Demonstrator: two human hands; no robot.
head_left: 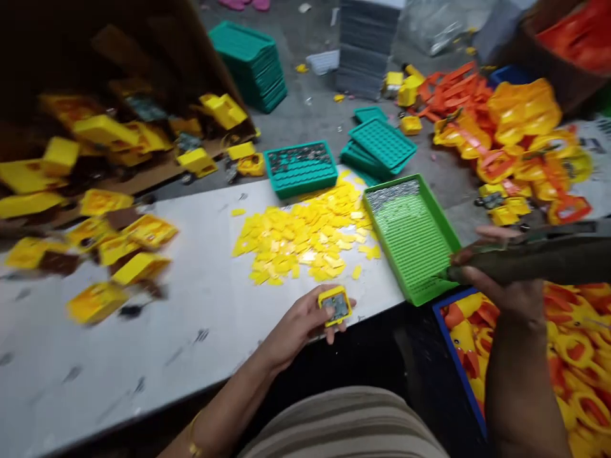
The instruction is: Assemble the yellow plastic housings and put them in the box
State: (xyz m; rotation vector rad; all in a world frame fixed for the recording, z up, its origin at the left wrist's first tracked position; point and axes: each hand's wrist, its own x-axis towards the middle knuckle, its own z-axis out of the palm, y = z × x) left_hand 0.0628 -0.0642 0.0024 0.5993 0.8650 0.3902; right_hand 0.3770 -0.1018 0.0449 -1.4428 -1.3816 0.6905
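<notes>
My left hand (305, 321) grips a small yellow plastic housing (348, 308) over the front edge of the table. A grey insert (340, 304) sits inside it, with my thumb pressed on top. On the right, my right hand (487, 267) is wrapped round a dark power screwdriver (548, 257) that points left. The tool's tip is over the near right corner of a green ribbed tray (413, 235), and I cannot tell whether they touch. Small silvery screws (395, 193) lie at the tray's far end.
Flat yellow plastic pieces (296, 238) are heaped mid-table. Behind them stands a teal tray (300, 184) with small dark parts. Yellow housings (119, 245) lie at left beside a cardboard box (157, 181). A blue-rimmed crate (461, 369) of orange and yellow parts stands at lower right.
</notes>
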